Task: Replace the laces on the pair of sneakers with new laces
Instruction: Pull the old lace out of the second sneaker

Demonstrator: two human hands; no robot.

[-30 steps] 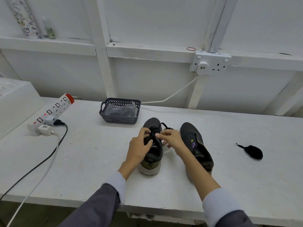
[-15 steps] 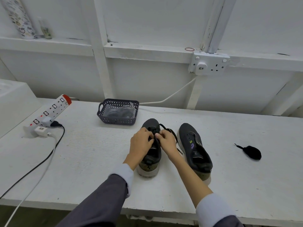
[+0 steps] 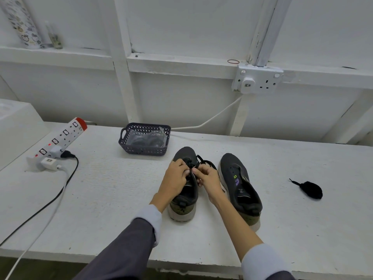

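Two dark grey sneakers stand side by side on the white counter (image 3: 113, 188), toes pointing away from the person. The right-hand sneaker (image 3: 240, 188) shows bare eyelets and an open tongue, with no lace visible in it. A balled black lace (image 3: 311, 190) lies well apart from it on the counter to the right, probably the old one pulled from that shoe. The left-hand sneaker (image 3: 184, 199) carries a black lace (image 3: 205, 161), and loose loops of it trail off toward the right-hand sneaker. Whether this lace is an old one being undone or a new one being threaded cannot be told. A dark mesh basket (image 3: 144, 139) behind the shoes holds clear plastic packets, probably the new laces; they look unopened, though that is not certain. Judged on this, the task is at an early stage: one shoe stripped, the other in hand, and both to be laced afresh. The left hand (image 3: 175, 178) and the right hand (image 3: 209, 178) meet over the upper eyelets of the left-hand sneaker. The fingers of each hand are curled and pinch the black lace between thumb and fingertips. Both forearms reach forward from sleeved elbows, with the wrists low over the shoe's collar.
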